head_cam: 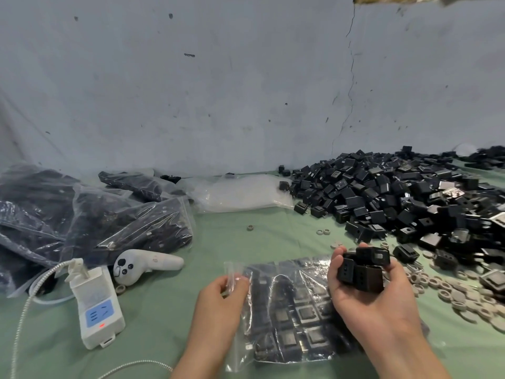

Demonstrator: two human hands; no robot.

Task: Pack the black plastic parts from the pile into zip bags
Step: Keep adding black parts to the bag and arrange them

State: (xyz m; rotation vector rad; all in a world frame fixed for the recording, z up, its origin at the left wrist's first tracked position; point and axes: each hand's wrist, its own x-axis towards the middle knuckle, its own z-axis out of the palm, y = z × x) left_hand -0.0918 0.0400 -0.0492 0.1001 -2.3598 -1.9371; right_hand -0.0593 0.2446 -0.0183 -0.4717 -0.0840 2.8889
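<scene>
Nearest, at six o'clock, the left hand (218,296) pinches the open mouth of a clear zip bag (295,318) between thumb and fingers. The bag lies flat on the green cloth (164,337) and already holds several rows of black parts, though it looks to have room left. Just right of it, at about five o'clock, the right hand (363,305) is curled round a handful of black plastic parts (363,269), held above the bag's far right corner and not yet dropped in. Beyond that hand, grey rings (434,282) lie scattered at four o'clock. Farther off, at nine o'clock, several filled bags (123,225) lie heaped together, so a fair share is packed. Against the wall at twelve o'clock sits a stack of empty bags (240,192), and from one to three o'clock the pile (396,192) remains large; I judge most of the work is still ahead.
</scene>
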